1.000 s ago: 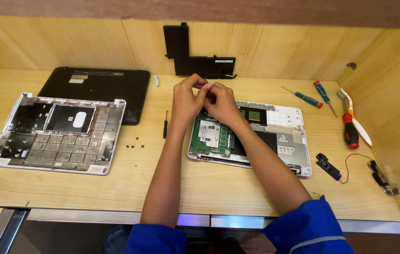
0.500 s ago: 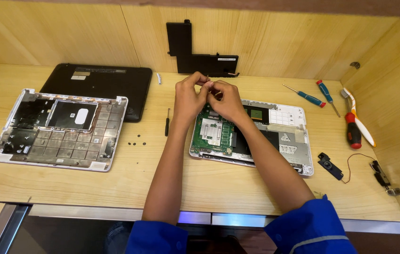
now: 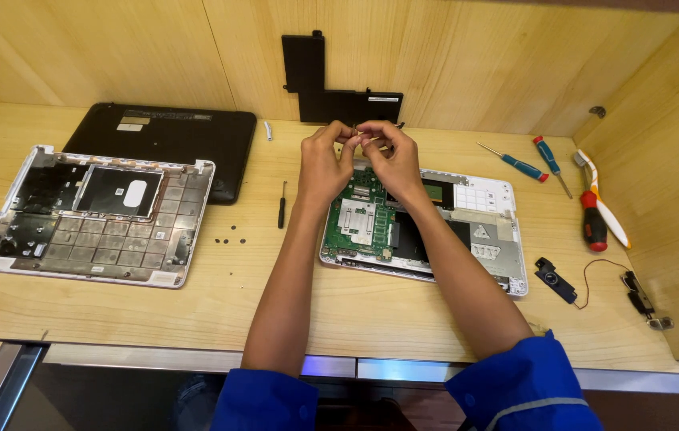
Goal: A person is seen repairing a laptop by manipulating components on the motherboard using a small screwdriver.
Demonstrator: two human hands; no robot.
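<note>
My left hand and my right hand are raised together above the far edge of an opened white laptop base. Their fingertips pinch a small part between them; it is too small to identify. Under the hands lies a green circuit board with a silver shield, seated in the laptop base. Both forearms reach in from blue sleeves at the near edge.
A stripped keyboard frame lies at left, partly over a black laptop cover. A black L-shaped panel leans on the back wall. Small black screwdriver, loose screws, blue screwdrivers, red-handled tool, wired speakers.
Both hands stay pinched together over the laptop base, with only small finger movements. The view has shifted slightly.
</note>
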